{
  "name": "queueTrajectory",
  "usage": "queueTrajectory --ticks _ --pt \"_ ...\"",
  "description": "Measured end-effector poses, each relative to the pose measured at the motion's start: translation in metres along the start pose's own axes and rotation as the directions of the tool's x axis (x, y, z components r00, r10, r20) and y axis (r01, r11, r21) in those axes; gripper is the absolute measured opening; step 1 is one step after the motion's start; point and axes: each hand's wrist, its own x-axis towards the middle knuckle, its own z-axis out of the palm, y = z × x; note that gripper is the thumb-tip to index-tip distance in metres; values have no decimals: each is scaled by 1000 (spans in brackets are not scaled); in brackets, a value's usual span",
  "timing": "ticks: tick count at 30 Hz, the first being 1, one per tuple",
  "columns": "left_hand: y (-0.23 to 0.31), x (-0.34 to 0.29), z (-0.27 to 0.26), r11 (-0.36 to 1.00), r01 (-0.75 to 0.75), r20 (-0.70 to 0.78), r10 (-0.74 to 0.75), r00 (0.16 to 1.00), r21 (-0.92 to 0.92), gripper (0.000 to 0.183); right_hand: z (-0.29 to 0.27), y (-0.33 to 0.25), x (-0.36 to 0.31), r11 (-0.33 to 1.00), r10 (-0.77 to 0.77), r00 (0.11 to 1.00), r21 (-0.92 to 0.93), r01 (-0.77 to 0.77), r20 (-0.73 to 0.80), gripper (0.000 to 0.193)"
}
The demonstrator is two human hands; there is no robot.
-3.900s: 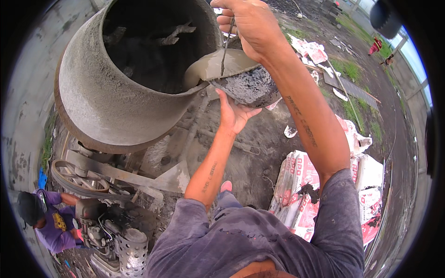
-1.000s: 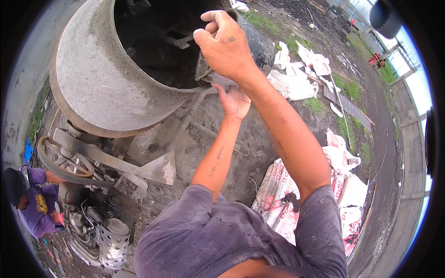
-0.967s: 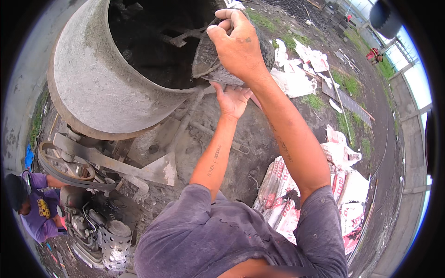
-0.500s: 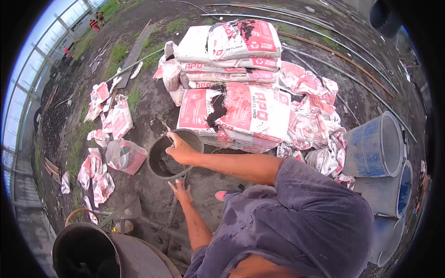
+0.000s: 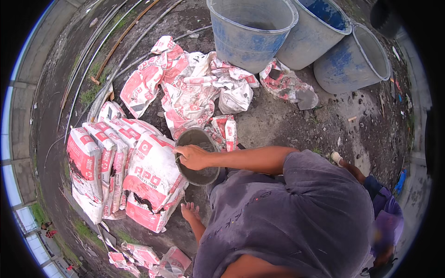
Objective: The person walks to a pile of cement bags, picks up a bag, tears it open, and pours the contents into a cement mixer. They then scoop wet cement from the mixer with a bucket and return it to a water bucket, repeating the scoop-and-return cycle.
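Observation:
My right hand (image 5: 193, 157) is closed on the left side of a round, dark grey bucket (image 5: 209, 176), at its rim or handle; which of the two I cannot tell. Grey residue coats the inside of the bucket. Lower down, my left hand (image 5: 190, 212) holds nothing, its fingers spread, close to the stacked cement bags (image 5: 150, 180). The nearest bag in that stack is red and white with a torn, dark-stained patch. Just beyond the bucket lie crumpled empty cement bags (image 5: 187, 95).
Three large grey-blue drums (image 5: 250, 46) stand at the top right. Long pipes (image 5: 109, 78) curve along the ground at upper left. More torn bags (image 5: 143, 255) lie at the bottom. A person in purple clothing (image 5: 388, 217) is close by at the right.
My view has turned to the right, bringing the drums to the top and the bag stack to the left. The bucket has come along in my right hand. My left hand stays empty.

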Motion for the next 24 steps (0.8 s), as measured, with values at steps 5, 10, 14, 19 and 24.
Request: queueTrajectory --ticks 5,10,14,19,24 --pt "72 40 150 965 -163 221 116 968 206 59 -151 22 13 998 31 945 -49 -49 -325 36" --pt "91 76 315 928 -255 454 111 884 270 53 -288 -4 -39 988 -52 765 -146 -56 -642 36" --pt "90 67 452 847 -373 570 103 815 380 44 -384 -57 -102 985 -132 405 -74 155 -905 30" --pt "109 -8 621 873 -450 769 153 620 189 46 -532 -87 -193 927 -227 -138 -257 271 -964 26" --pt "139 -87 748 824 -567 843 300 446 7 62 -659 -85 -255 926 -335 -279 -369 80 -900 20"
